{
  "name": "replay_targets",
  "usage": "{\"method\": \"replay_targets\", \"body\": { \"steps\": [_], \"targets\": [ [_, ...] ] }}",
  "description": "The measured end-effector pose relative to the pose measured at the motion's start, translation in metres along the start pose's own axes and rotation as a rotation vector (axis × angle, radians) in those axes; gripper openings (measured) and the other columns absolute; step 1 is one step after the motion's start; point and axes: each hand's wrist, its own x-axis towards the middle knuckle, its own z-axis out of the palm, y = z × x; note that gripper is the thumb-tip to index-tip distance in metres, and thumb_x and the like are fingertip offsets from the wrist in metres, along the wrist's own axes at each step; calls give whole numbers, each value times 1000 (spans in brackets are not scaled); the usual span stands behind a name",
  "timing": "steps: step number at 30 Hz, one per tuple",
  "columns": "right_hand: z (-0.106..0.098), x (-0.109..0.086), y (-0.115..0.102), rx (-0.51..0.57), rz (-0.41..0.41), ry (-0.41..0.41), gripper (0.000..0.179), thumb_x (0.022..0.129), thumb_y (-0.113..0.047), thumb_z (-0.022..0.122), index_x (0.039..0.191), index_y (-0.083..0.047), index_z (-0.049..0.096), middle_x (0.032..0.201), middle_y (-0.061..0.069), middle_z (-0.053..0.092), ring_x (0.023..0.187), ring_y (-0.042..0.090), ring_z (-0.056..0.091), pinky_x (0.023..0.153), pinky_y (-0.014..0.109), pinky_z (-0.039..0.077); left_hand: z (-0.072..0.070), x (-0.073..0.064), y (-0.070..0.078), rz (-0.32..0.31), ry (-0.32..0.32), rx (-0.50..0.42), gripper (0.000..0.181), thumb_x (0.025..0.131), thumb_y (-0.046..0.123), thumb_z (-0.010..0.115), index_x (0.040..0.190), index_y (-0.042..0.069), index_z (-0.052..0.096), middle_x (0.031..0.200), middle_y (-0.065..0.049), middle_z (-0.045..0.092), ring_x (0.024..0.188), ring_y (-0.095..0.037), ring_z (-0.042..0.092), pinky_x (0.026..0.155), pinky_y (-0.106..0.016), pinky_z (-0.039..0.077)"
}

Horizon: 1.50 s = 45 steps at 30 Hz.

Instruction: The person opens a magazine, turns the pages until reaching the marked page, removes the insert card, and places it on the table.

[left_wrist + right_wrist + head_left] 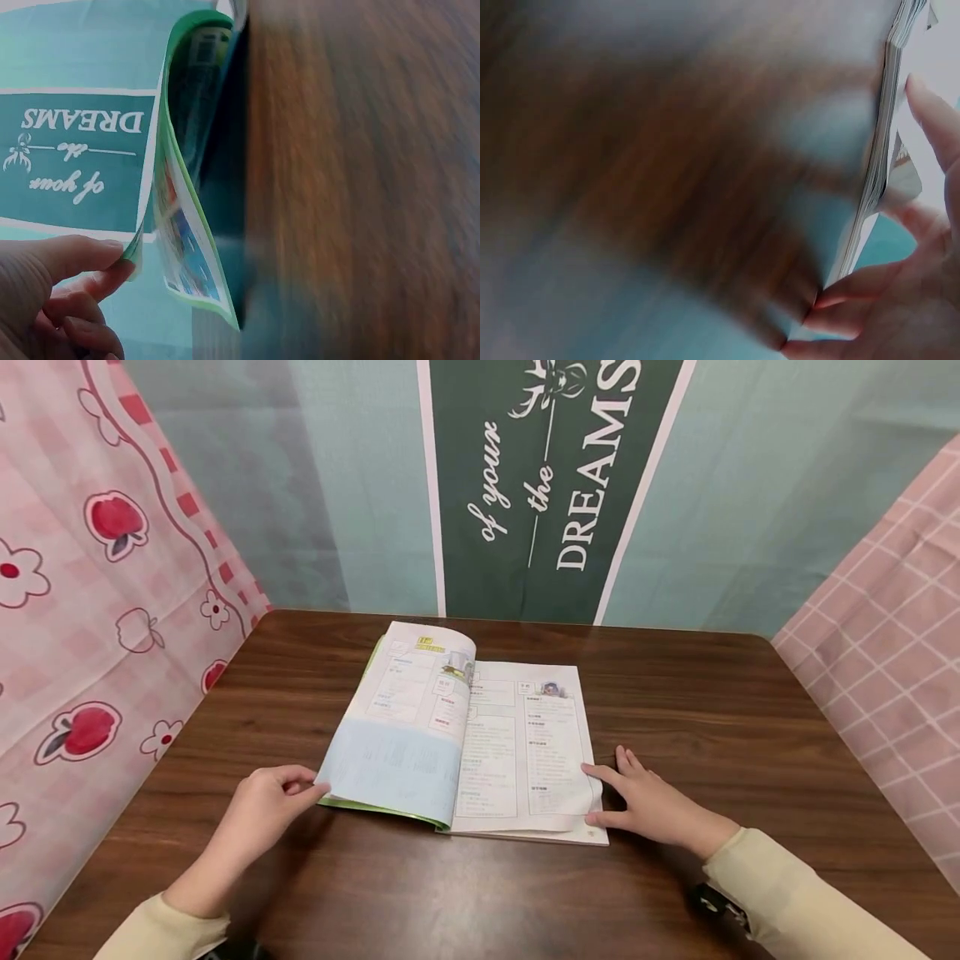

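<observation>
A book (525, 752) lies open on the brown table, its left-hand page (390, 760) printed white above and pale blue below. A green cover edge shows under that side. My left hand (262, 806) pinches the lower left corner between thumb and forefinger. From the left wrist view, the pinched leaf (152, 150) stands raised, apart from the green-edged cover (196, 247) below it. Over on the right, my right hand (648, 802) rests with spread fingers at the lower right page edge. Its thumb and forefinger touch the paper, where a page corner (904, 180) curls up.
The wooden table (712, 710) extends around the book on every side. Behind it hangs a blue-green cloth (360, 485) with a dark lettered panel. Pink patterned cloths (90, 610) hang at left and right.
</observation>
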Motion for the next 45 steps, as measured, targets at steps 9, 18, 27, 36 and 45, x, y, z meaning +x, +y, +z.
{"method": "replay_targets", "body": {
  "steps": [9,18,27,36,45],
  "targets": [
    [0,5,-6,-16,-14,59,42,81,-30,55,120,-15,48,119,40,27,112,48,25,77,52,35,-1,-5,-12,-55,-94,103,18,72,31,65,75,13,65,57,6,44,52,-10,38,48,-27,31],
    [-8,6,-8,-15,-12,62,32,85,-13,50,117,-13,51,115,41,31,108,50,29,76,55,34,1,3,-14,-88,-216,186,22,72,37,63,81,17,66,63,5,56,56,-12,47,46,-30,35],
    [-9,11,-6,58,31,45,32,87,-28,46,115,-13,54,117,43,27,109,51,26,81,57,28,13,20,30,41,-41,196,50,77,45,55,110,7,58,70,-7,60,63,-24,55,48,-36,38],
    [-13,14,-7,127,86,8,46,86,-45,39,114,-13,55,119,41,27,111,51,22,85,58,21,64,34,105,287,-116,-205,31,75,36,61,96,13,66,44,11,24,41,0,22,41,-19,25],
    [-15,17,-9,148,101,-4,47,85,-46,39,113,-12,56,118,41,29,109,53,23,85,59,21,115,43,157,326,-215,-339,33,75,38,60,101,18,64,43,8,25,40,-2,21,39,-19,22]
  ]
}}
